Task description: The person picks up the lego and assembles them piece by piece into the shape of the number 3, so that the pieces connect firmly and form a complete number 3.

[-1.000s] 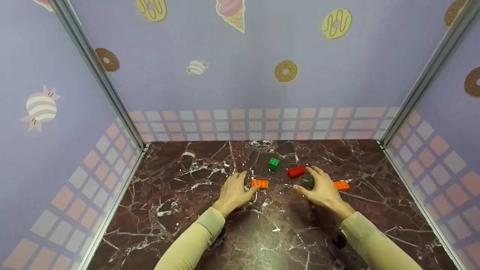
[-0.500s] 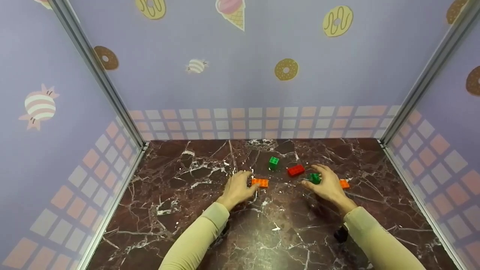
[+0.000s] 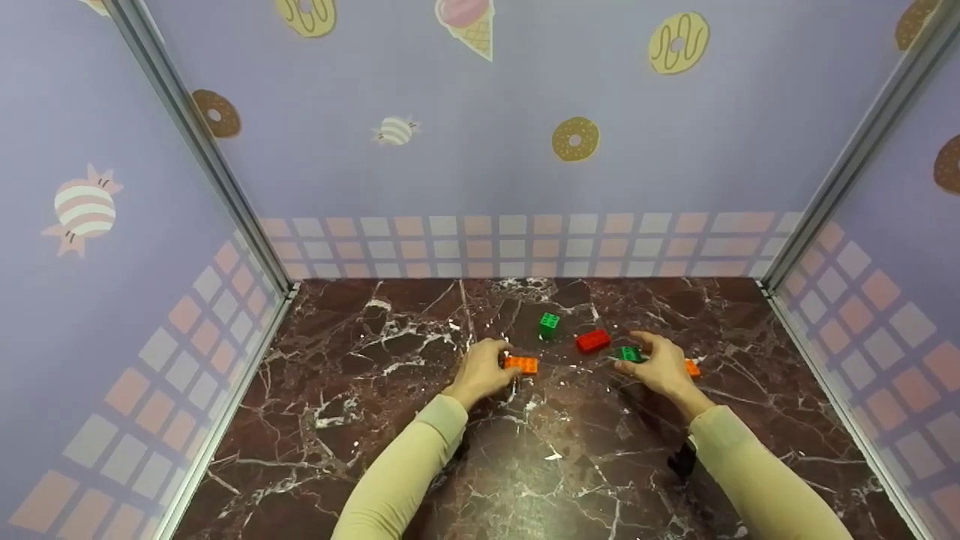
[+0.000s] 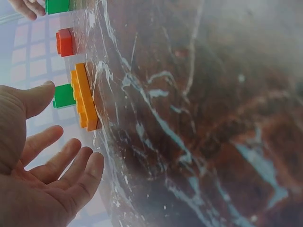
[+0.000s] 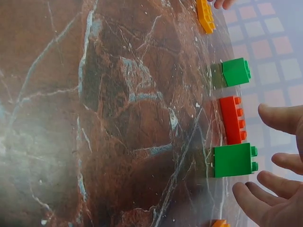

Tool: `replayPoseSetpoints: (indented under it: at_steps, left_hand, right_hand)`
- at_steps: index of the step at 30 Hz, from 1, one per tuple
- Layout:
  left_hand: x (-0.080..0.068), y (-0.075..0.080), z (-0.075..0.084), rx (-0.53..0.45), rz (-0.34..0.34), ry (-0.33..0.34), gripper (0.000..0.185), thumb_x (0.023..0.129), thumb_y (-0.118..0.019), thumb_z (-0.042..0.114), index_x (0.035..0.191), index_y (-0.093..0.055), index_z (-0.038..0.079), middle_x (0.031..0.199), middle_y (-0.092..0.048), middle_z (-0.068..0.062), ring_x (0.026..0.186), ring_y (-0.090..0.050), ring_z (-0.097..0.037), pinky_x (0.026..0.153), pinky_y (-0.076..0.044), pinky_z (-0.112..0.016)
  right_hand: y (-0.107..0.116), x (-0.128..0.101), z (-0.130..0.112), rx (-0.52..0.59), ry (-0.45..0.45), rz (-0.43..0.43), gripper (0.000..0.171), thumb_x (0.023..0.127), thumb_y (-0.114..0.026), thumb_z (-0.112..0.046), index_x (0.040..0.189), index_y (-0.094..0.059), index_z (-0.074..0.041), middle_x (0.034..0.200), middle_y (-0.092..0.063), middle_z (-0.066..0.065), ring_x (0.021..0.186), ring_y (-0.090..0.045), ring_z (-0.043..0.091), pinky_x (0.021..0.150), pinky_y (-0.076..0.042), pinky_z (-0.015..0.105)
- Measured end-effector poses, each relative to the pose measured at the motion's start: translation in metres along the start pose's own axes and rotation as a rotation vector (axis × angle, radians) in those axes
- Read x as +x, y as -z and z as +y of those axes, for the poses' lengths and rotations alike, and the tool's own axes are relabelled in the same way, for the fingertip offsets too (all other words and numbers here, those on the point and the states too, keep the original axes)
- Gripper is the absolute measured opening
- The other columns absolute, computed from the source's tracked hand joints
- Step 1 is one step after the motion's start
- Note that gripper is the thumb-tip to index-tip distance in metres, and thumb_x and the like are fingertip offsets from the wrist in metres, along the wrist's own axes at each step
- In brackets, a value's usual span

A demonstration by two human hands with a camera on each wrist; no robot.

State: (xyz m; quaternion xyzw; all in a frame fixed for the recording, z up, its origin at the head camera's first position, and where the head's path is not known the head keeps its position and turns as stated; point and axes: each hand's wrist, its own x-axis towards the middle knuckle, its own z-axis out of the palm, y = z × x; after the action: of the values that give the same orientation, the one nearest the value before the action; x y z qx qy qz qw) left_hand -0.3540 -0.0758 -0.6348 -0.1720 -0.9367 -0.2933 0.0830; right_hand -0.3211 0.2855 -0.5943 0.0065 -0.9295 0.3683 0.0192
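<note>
My left hand (image 3: pixel 480 371) hovers at the left end of an orange toy brick (image 3: pixel 522 365). In the left wrist view its thumb and fingers (image 4: pixel 85 182) are spread apart with nothing between them, and the orange brick (image 4: pixel 85 99) lies just beyond. Thumb and fingertips of my right hand (image 3: pixel 661 367) stand on either side of a green toy brick (image 3: pixel 630 354). The right wrist view shows that green brick (image 5: pixel 233 161) standing on the table, with the fingers (image 5: pixel 253 201) parted and a gap to it.
A red brick (image 3: pixel 593 340) lies between the hands, farther back. Behind it to the left stands another green brick (image 3: pixel 549 324). A second orange brick (image 3: pixel 692 367) is partly hidden by my right hand. Patterned walls (image 3: pixel 480 180) enclose the dark marbled table (image 3: pixel 360 442).
My right hand has shifted slightly right and back, uncovering the green brick and covering more of the right orange brick. My left hand has edged right toward the other orange brick. The bricks stay put.
</note>
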Motion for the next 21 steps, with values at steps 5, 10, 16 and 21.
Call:
replayPoseSetpoints:
  at_steps: [5,10,16,21]
  left_hand:
    - [-0.003,0.011,0.016,-0.046,-0.033,0.052,0.041,0.090,-0.092,0.026,0.124,-0.084,0.004,0.117,-0.083,-0.017,0.109,-0.078,-0.034,0.100,-0.062,-0.053]
    - [0.006,-0.007,0.003,-0.060,-0.036,0.083,0.039,0.086,-0.094,0.027,0.121,-0.087,0.010,0.118,-0.085,-0.011,0.110,-0.079,-0.029,0.100,-0.063,-0.049]
    - [0.014,-0.023,-0.013,-0.062,-0.025,0.084,0.039,0.085,-0.094,0.023,0.121,-0.088,0.012,0.116,-0.087,-0.008,0.104,-0.079,-0.027,0.094,-0.064,-0.043]
    - [0.015,-0.023,-0.011,-0.099,-0.042,0.112,0.035,0.085,-0.094,0.020,0.118,-0.088,0.010,0.113,-0.087,-0.008,0.104,-0.079,-0.027,0.095,-0.064,-0.044]
  right_hand:
    - [-0.002,0.003,0.006,0.045,-0.054,-0.008,0.070,0.094,-0.091,-0.020,0.154,-0.064,0.002,0.147,-0.070,0.035,0.135,-0.070,0.054,0.110,-0.060,0.063]
    - [-0.003,0.006,0.008,0.057,-0.077,0.000,0.063,0.094,-0.090,-0.015,0.150,-0.067,0.003,0.142,-0.073,0.034,0.131,-0.073,0.051,0.107,-0.062,0.059]
    - [-0.005,0.008,0.008,0.035,-0.076,0.006,0.056,0.094,-0.090,-0.012,0.145,-0.072,0.002,0.138,-0.075,0.034,0.125,-0.076,0.049,0.104,-0.063,0.058]
    - [-0.009,0.009,0.008,0.023,-0.075,0.031,0.053,0.093,-0.090,-0.012,0.141,-0.074,0.003,0.133,-0.078,0.031,0.119,-0.077,0.046,0.102,-0.063,0.057]
